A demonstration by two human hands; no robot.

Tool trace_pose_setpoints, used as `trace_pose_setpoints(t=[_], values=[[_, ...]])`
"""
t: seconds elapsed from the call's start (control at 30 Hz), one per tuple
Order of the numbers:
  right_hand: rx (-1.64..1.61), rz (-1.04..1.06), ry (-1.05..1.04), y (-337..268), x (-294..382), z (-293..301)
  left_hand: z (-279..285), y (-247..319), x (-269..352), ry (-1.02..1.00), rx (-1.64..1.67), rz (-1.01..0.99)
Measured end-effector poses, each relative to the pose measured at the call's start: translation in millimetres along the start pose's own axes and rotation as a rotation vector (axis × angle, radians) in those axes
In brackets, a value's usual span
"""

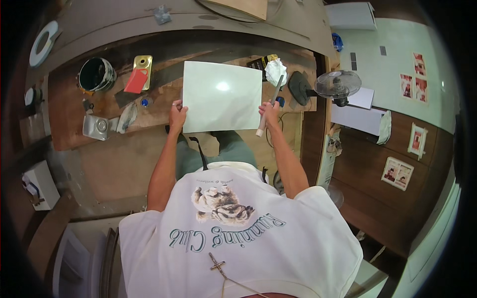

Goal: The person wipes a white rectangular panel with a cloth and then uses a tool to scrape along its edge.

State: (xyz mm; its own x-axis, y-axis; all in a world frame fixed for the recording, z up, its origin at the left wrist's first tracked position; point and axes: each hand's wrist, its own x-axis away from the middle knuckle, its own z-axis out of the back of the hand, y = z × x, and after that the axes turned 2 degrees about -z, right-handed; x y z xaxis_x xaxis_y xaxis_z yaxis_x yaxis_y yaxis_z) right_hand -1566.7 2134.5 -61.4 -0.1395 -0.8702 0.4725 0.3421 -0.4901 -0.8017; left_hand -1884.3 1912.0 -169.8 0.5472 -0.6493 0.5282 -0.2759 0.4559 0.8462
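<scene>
A glossy white rectangular panel [222, 97] is held in front of me above the edge of a wooden workbench. The fingers of my left hand [178, 114] grip its left edge, thumb on the near face. At the opposite edge, my right hand [271, 112] steadies the panel and also holds a long, narrow grey tool, probably a flat file [277, 91]. Its pale handle end [259, 132] points down towards me, and the grey blade rises past my fingers. The panel hides part of the bench behind it.
On the bench [67, 115] stand a dark bucket [97, 74], gold [148, 61] and silver [96, 127] metal cans, a red plastic spreader [136, 81], a rag [127, 117] and a blue cap [144, 102]. Crumpled white paper [275, 72] and a black fan [337, 83] are at right.
</scene>
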Motion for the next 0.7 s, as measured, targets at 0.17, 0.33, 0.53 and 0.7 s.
trace_pose_setpoints(t=[0.17, 0.33, 0.53, 0.7], values=[[0.355, 0.202, 0.086, 24.5, -105.6, 9.0, -5.7, -5.2, -9.8, 0.069, 0.031, -0.059], [0.286, 0.236, -0.053, 42.7, -148.0, -15.0, -5.4, -6.1, -9.8, 0.148, -0.016, -0.019], [-0.150, -0.062, -0.332, 29.2, -131.5, -16.3, 15.2, -4.6, -10.2, 0.193, -0.021, 0.036], [-0.109, -0.107, -0.483, 38.1, -154.3, 12.9, -2.2, -5.2, -23.0, 0.160, -0.149, 0.090]])
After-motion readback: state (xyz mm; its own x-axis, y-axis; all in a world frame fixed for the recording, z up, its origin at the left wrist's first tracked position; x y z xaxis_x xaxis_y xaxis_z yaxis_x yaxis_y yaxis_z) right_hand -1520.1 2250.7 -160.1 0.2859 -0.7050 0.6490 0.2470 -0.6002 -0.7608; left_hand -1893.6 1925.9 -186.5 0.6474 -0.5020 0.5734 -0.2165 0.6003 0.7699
